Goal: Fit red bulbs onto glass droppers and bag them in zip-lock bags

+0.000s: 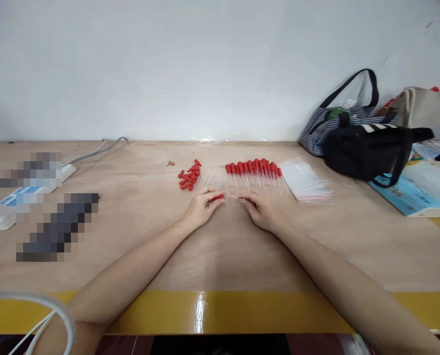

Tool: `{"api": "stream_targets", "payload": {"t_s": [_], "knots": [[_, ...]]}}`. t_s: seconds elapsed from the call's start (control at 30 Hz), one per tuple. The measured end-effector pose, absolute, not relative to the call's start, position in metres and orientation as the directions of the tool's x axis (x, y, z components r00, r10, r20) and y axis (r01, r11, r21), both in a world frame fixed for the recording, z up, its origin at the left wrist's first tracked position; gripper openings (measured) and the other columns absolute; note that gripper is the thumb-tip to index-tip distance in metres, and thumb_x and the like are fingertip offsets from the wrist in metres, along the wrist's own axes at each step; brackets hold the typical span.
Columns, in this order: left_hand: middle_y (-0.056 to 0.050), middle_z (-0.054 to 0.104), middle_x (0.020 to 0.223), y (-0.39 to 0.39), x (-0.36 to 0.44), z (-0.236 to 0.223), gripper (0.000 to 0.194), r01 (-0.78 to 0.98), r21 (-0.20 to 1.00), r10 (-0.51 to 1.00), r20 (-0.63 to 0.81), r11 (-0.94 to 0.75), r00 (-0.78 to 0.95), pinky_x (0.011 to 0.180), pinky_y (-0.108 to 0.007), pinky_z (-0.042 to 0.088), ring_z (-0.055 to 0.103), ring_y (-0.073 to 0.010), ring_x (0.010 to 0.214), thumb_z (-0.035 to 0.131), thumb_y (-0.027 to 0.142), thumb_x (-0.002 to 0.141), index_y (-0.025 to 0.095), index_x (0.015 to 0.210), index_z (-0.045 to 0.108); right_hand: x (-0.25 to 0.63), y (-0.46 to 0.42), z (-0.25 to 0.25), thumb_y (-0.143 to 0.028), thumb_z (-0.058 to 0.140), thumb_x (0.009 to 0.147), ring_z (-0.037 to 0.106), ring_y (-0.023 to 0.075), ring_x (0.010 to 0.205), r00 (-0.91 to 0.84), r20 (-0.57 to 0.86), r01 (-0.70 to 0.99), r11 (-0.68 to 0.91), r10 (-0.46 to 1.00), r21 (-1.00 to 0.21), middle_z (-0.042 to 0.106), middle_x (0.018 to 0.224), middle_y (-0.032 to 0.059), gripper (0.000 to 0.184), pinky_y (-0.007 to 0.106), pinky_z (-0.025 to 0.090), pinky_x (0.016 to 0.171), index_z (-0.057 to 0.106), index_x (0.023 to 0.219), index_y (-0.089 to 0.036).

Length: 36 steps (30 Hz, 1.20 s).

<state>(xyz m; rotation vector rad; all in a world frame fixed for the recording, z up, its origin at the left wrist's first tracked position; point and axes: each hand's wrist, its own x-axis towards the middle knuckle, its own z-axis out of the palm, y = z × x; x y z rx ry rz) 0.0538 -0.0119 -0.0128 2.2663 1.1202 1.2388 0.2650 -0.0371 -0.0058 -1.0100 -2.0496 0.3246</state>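
My left hand (pixel 205 207) pinches a red rubber bulb (pixel 218 197) between thumb and fingers, the grip closed on it. My right hand (pixel 258 209) has its grip closed on a thin clear tube (pixel 234 196), whose free end points left towards the bulb; whether the two touch, I cannot tell. Both hands are over the bench (pixel 223 246), near each other. Just beyond my left hand lies a loose heap of red bulbs (pixel 190 176), with bare clear tubes (pixel 210 181) to its right. Beyond my right hand is a row of red-capped tubes (pixel 254 167), their red ends on the far side. Right of that row lies a stack of clear plastic bags (pixel 304 180), and farther right sits a black bag (pixel 363 150) in front of a striped bag (pixel 316 130).
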Motion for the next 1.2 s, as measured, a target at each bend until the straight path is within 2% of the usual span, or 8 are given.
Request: {"api": "stream_targets", "payload": {"t_s": [0.2,0.37,0.6,0.7,0.9,1.1,1.2], "knots": [[-0.003,0.059,0.084,-0.015,0.054,-0.013,0.021,0.487,0.538,0.72,0.589,-0.688,0.367,0.068,-0.027,0.048,0.056,-0.0131,0.075,0.06,0.029,0.078,0.021,0.097,0.066,0.263,-0.04,-0.004,-0.026,0.041,0.087,0.056,0.0135,0.071,-0.382,0.511,0.578,0.63,0.77,-0.519,0.061,0.081,0.0046,0.025,0.027,0.045,0.068,0.062,0.098,-0.019],[-0.004,0.062,0.081,-0.018,0.054,-0.008,0.021,0.496,0.518,0.709,0.602,-0.697,0.367,0.067,-0.028,0.049,0.058,-0.0138,0.073,0.06,0.031,0.078,0.02,0.095,0.065,0.262,-0.042,0.0,-0.028,0.042,0.086,0.056,0.0139,0.073,-0.39,0.481,0.583,0.615,0.785,-0.531,0.062,0.081,0.0046,0.026,0.028,0.045,0.069,0.064,0.096,-0.019],[-0.004,0.067,0.086,-0.022,0.05,-0.005,0.016,0.398,0.512,0.649,0.594,-0.761,0.476,0.072,-0.026,0.051,0.063,-0.0137,0.078,0.054,0.028,0.082,0.019,0.089,0.065,0.266,-0.036,-0.007,-0.03,0.044,0.086,0.055,0.0132,0.07,-0.427,0.471,0.538,0.636,0.772,-0.553,0.061,0.078,0.0039,0.025,0.026,0.043,0.066,0.067,0.091,-0.02],[-0.005,0.067,0.085,-0.023,0.048,-0.005,0.017,0.39,0.49,0.624,0.564,-0.78,0.541,0.071,-0.025,0.05,0.063,-0.0134,0.077,0.053,0.029,0.083,0.019,0.089,0.065,0.268,-0.033,-0.008,-0.03,0.045,0.085,0.055,0.0127,0.069,-0.456,0.454,0.578,0.642,0.766,-0.503,0.061,0.075,0.0027,0.024,0.028,0.04,0.069,0.067,0.088,-0.021],[-0.004,0.065,0.077,-0.025,0.05,-0.003,0.017,0.439,0.454,0.628,0.475,-0.775,0.617,0.068,-0.026,0.048,0.061,-0.0134,0.07,0.051,0.029,0.084,0.017,0.085,0.064,0.267,-0.036,-0.004,-0.029,0.047,0.085,0.055,0.0133,0.071,-0.469,0.412,0.731,0.605,0.781,-0.315,0.064,0.078,0.0011,0.022,0.032,0.028,0.074,0.068,0.086,-0.024],[-0.003,0.061,0.072,-0.023,0.051,-0.004,0.018,0.495,0.417,0.646,0.45,-0.762,0.617,0.063,-0.025,0.045,0.057,-0.0131,0.066,0.049,0.03,0.085,0.017,0.083,0.062,0.262,-0.039,-0.003,-0.028,0.043,0.086,0.053,0.012,0.066,-0.483,0.417,0.761,0.604,0.77,-0.236,0.063,0.073,0.0008,0.025,0.031,0.023,0.071,0.066,0.079,-0.021],[-0.003,0.06,0.071,-0.023,0.051,-0.006,0.02,0.499,0.397,0.637,0.445,-0.77,0.63,0.062,-0.025,0.044,0.056,-0.0132,0.066,0.047,0.031,0.086,0.018,0.083,0.061,0.259,-0.039,-0.004,-0.027,0.043,0.086,0.052,0.0117,0.064,-0.494,0.397,0.76,0.606,0.774,-0.234,0.063,0.071,0.0007,0.026,0.031,0.022,0.071,0.064,0.072,-0.019]]}}
